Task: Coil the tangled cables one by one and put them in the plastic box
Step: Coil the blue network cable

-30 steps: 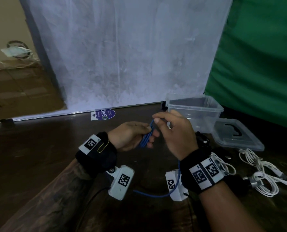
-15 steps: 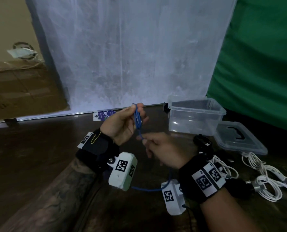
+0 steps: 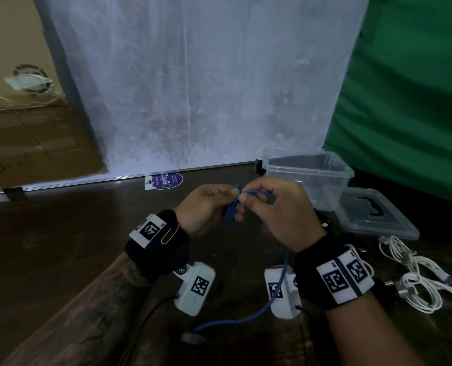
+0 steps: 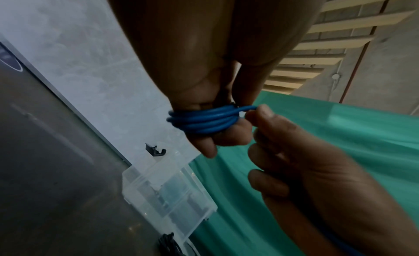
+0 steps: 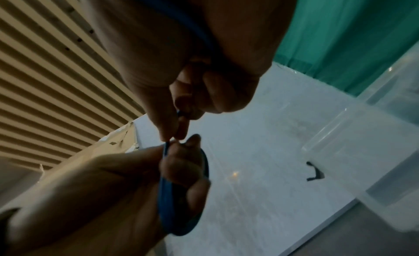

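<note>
A blue cable (image 3: 230,211) is wound in several loops around the fingers of my left hand (image 3: 206,206), which grips the coil (image 4: 204,121) above the dark table. My right hand (image 3: 275,210) pinches the free strand (image 4: 248,108) right beside the coil. The cable's loose tail (image 3: 280,286) hangs under my right wrist and ends in a plug (image 3: 193,337) on the table. In the right wrist view the coil (image 5: 181,197) sits in the left fingers below my right fingertips (image 5: 174,134). The clear plastic box (image 3: 308,175) stands open just behind my right hand.
The box's clear lid (image 3: 375,217) lies to the right of the box. A tangle of white cables (image 3: 417,276) lies at the right table edge, with a black cable (image 3: 324,220) near the box. A whiteboard (image 3: 193,88) leans behind the table; a green cloth (image 3: 409,101) hangs right.
Half a second ago my left hand held the coil high while my right hand was lower. Now my right hand has come up beside the coil, bringing the strand around it.
</note>
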A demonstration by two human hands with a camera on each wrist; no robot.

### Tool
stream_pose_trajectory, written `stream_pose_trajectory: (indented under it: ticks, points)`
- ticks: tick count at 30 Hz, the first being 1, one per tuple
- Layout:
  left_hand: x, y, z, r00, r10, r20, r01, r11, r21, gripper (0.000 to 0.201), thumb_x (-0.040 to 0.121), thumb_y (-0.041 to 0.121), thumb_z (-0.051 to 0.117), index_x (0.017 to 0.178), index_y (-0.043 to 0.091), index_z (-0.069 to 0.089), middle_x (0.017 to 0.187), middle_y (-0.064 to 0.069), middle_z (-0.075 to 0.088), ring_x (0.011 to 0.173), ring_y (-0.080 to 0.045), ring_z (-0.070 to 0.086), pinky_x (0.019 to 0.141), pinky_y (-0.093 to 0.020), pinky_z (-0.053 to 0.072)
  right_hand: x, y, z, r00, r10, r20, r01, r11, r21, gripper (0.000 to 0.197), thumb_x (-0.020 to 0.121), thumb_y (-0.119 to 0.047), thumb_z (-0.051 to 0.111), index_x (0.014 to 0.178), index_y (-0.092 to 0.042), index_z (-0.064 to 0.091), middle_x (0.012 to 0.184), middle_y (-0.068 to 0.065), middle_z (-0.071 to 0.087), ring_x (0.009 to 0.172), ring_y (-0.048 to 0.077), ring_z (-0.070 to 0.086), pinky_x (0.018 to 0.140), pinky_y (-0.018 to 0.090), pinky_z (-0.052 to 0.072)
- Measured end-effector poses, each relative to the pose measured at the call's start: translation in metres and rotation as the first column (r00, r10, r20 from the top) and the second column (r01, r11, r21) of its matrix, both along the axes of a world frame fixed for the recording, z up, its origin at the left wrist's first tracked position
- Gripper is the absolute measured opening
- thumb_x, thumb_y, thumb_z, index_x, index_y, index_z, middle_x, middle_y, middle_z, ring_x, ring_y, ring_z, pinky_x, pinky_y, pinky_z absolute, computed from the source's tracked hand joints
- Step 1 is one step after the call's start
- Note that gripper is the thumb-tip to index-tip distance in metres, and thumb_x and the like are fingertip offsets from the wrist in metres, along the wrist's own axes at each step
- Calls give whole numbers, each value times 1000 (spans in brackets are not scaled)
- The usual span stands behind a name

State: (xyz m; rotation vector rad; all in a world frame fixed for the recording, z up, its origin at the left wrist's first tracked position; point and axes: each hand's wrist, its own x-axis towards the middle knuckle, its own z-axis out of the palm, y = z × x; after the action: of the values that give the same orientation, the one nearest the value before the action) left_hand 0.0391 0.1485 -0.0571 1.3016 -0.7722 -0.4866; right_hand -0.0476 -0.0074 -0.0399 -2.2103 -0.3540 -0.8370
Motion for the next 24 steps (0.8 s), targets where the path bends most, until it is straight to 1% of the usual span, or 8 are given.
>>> stream_pose_trajectory:
  ticks: [4,9,12,14,17,19,21,24]
  points:
    - [-5,0,2,990,-102,-100,105,994,22,26,96,17,43,100,-4,59,77,-8,60,72,-22,55,74,-36,49,2,-8,-2,1000,12,-12,-11,997,77,7,89,-9,70,96,-11,72,94,0,67,84,2,64,72,7,46]
    - [-4,9,11,947,-267,-178,279,959,50,27,96,20,40,103,0,56,78,-6,53,67,-16,54,80,-38,51,12,-18,-12,998,-56,27,53,992,114,15,93,-17,67,103,-24,75,100,-10,72,97,1,65,84,13,49]
    - [-8,12,19,881,-382,-278,358,924,-132,25,99,20,36,98,5,57,75,-2,51,65,-13,51,76,-34,52,19,-17,-19,999,-41,0,40,985,166,17,98,-17,59,104,-26,72,89,-14,70,84,3,65,78,18,50]
    - [-7,10,21,849,-416,-325,323,896,-305,27,101,19,33,98,7,56,75,0,50,66,-12,50,75,-32,51,21,-12,-24,996,-17,-89,26,995,97,18,102,-17,52,98,-24,69,79,-7,66,73,7,62,71,27,52]
    - [2,11,22,862,-342,-373,152,878,-455,25,100,18,35,104,5,56,79,0,55,70,-11,56,78,-33,52,13,4,-22,920,46,-389,-72,996,-53,23,105,-26,43,92,-29,62,72,-4,61,60,-1,57,61,22,45]
    - [8,12,21,882,-248,-402,35,883,-469,24,99,17,38,106,4,57,82,-1,58,73,-12,61,84,-34,55,5,17,-16,851,106,-514,-151,987,-47,21,106,-25,40,112,-30,60,73,-5,58,57,-7,54,54,11,40]
    - [11,12,20,910,-137,-392,-56,895,-443,23,98,16,39,105,3,57,79,-1,59,72,-12,63,86,-32,55,-2,23,-10,820,143,-554,-191,981,-30,28,106,-24,40,129,-26,56,73,-6,56,57,-10,53,48,6,38]
    - [12,11,18,961,10,-277,-108,934,-340,23,99,16,37,105,2,55,79,-1,56,74,-14,59,83,-29,55,-9,24,-4,839,153,-522,-206,977,-45,26,104,-26,46,112,-11,66,69,-5,55,53,-7,51,48,7,38]
